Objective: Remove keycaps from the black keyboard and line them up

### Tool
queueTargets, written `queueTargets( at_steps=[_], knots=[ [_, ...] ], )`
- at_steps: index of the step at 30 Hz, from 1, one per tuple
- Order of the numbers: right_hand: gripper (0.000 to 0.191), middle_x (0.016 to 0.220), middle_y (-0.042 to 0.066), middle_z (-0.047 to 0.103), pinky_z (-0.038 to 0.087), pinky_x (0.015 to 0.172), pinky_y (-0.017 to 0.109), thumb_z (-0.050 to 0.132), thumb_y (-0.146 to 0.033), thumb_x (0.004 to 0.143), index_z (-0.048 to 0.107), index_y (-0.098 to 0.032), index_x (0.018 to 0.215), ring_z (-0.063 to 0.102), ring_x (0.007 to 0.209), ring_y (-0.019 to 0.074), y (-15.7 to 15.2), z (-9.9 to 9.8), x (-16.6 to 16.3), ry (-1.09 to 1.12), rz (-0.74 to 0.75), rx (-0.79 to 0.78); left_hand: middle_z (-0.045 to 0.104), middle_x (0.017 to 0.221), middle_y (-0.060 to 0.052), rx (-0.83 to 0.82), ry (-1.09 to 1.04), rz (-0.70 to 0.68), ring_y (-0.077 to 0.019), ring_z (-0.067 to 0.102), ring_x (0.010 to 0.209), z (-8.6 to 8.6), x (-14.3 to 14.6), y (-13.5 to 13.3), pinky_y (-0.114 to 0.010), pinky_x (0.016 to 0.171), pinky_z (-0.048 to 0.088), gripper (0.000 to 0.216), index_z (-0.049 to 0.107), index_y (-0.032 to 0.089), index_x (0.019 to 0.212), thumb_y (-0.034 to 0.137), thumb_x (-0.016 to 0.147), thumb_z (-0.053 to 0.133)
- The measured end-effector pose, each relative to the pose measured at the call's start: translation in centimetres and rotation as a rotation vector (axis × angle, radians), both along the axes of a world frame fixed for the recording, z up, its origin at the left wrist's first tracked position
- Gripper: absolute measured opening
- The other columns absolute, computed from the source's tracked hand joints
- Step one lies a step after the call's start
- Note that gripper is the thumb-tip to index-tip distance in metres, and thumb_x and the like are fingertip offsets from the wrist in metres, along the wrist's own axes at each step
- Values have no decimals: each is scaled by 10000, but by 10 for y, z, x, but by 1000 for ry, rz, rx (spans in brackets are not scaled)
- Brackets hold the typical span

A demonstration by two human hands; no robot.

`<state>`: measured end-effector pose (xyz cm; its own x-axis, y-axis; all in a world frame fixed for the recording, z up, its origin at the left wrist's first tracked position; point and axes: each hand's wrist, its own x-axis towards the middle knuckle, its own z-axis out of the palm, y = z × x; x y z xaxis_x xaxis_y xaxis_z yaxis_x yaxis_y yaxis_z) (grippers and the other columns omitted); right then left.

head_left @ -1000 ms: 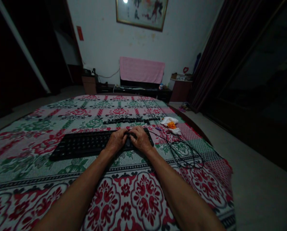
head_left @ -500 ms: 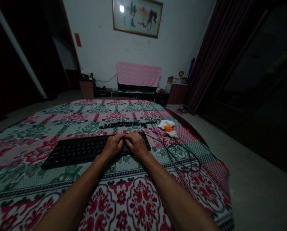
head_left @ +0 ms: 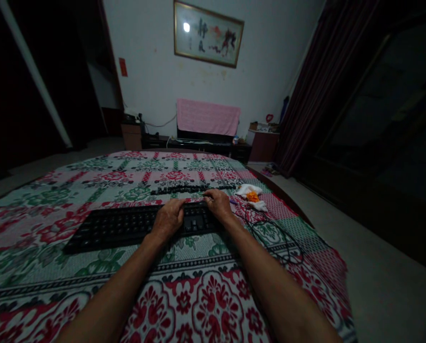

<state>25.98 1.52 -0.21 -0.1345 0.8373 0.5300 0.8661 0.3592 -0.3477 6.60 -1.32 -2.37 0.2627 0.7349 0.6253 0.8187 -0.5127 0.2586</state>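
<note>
A black keyboard (head_left: 120, 226) lies at a slant on the patterned cloth, with keys on its left part and several bare patches near its right end. My left hand (head_left: 169, 220) rests over its right-middle part, fingers curled and closed. Whatever may be between those fingertips is too dark and small to name. Beyond the keyboard's back edge, my right hand (head_left: 218, 205) reaches to a row of small loose black keycaps (head_left: 177, 189). Its thumb and fingers are bent together by that row; I cannot make out what they pinch.
A crumpled white cloth (head_left: 248, 190) with an orange piece (head_left: 252, 196) lies right of the keycaps. Near it are a purple object (head_left: 233, 202) and a looped black cable (head_left: 284, 243). The flowered tablecloth (head_left: 213, 295) covers the table; a pink towel (head_left: 208, 116) hangs behind.
My right hand has moved away from my left, up and right from the keyboard to the keycap row. The left stays over the keyboard. The whole view has shifted slightly.
</note>
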Motion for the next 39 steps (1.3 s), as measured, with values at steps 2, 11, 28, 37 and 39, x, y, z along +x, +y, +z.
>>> queueTargets(
  at_steps=[2, 11, 28, 37, 39],
  knots=[
    [161, 909, 35, 662, 413, 804, 251, 531, -192, 773, 648, -192, 884, 586, 855, 152, 17, 3, 14, -37, -81, -80, 612, 1035, -98, 5, 55, 71, -206, 568, 960, -1, -3, 2, -331, 855, 470, 296, 600, 160, 1024, 132, 778, 439],
    [209, 966, 67, 659, 396, 800, 242, 500, -223, 784, 649, -195, 928, 581, 930, 168, 60, 1, 27, -367, -151, -234, 600, 1008, -111, -42, 144, 125, -220, 551, 969, -10, -12, 6, -342, 899, 443, 228, 642, 151, 912, 156, 786, 452],
    [278, 901, 73, 678, 398, 730, 216, 461, -247, 784, 698, -211, 924, 602, 854, 172, 69, 2, 31, -476, -119, -261, 603, 984, -105, -100, 145, 127, -217, 540, 974, -9, -11, 6, -341, 890, 443, 254, 647, 161, 953, 187, 806, 442],
    [247, 894, 77, 677, 401, 732, 225, 490, -235, 767, 697, -205, 898, 600, 866, 181, 67, 8, 28, -493, -107, -283, 601, 1007, -109, -110, 173, 145, -221, 536, 960, -7, -10, 5, -344, 878, 445, 268, 654, 155, 957, 188, 811, 431],
    [241, 889, 77, 677, 406, 742, 233, 501, -276, 768, 695, -207, 892, 600, 873, 186, 66, 8, 27, -483, -106, -292, 603, 1005, -107, -109, 168, 142, -219, 538, 953, -7, -10, 4, -344, 876, 447, 263, 656, 160, 951, 184, 805, 438]
  ],
)
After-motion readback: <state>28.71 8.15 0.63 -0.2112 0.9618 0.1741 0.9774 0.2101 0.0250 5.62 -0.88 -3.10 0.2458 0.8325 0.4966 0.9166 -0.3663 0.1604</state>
